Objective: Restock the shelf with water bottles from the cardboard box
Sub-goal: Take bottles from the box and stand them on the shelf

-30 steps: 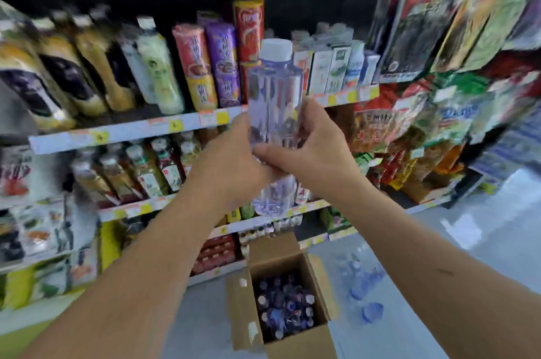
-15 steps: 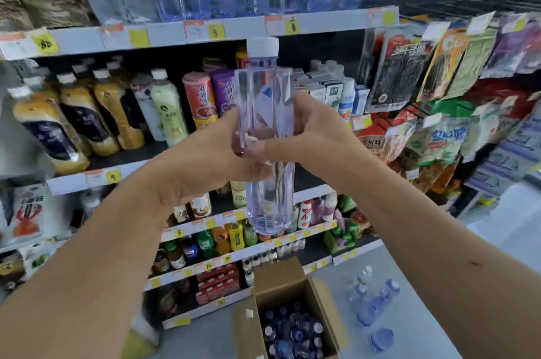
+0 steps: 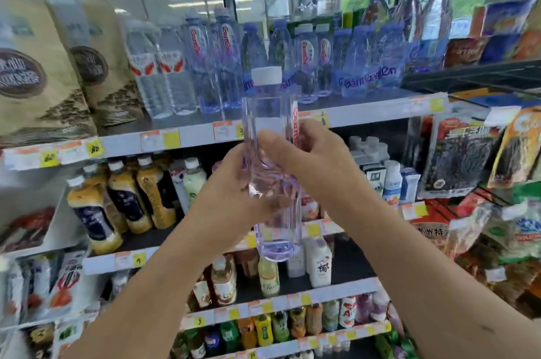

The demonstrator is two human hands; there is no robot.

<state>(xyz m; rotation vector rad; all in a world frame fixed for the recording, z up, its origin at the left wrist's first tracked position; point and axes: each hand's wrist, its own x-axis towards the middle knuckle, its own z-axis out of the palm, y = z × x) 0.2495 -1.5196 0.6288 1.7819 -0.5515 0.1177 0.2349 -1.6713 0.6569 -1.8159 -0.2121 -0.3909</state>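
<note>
Head view: you hold one clear bottle (image 3: 270, 118) upright at the centre of the frame. Its white cap is on top and its base hangs free below your hands. Both hands are clamped on its middle. Your left hand (image 3: 231, 191) comes in from the lower left and grips the bottle's left side, and its fingers show through the clear plastic. Your right hand (image 3: 319, 165) comes in from the lower right and wraps the right side, with its thumb lying across the front. Whether the two hands touch each other at the bottle is not clear.

The bottle is in the air in front of the top shelf (image 3: 366, 109), not resting on it. That shelf runs across the middle of the frame, with price tags along its front edge. A row of water bottles (image 3: 310, 66) with blue caps and red-and-blue labels stands on it, from the centre to the upper right. Brown paper bags (image 3: 38, 74) stand on it at the upper left.

One shelf down, at the left of the frame, stand yellow-brown drinks (image 3: 123, 197) with white caps. Snack packets (image 3: 462, 153) hang at the right. The lower shelves hold small drinks, too blurred to name.
</note>
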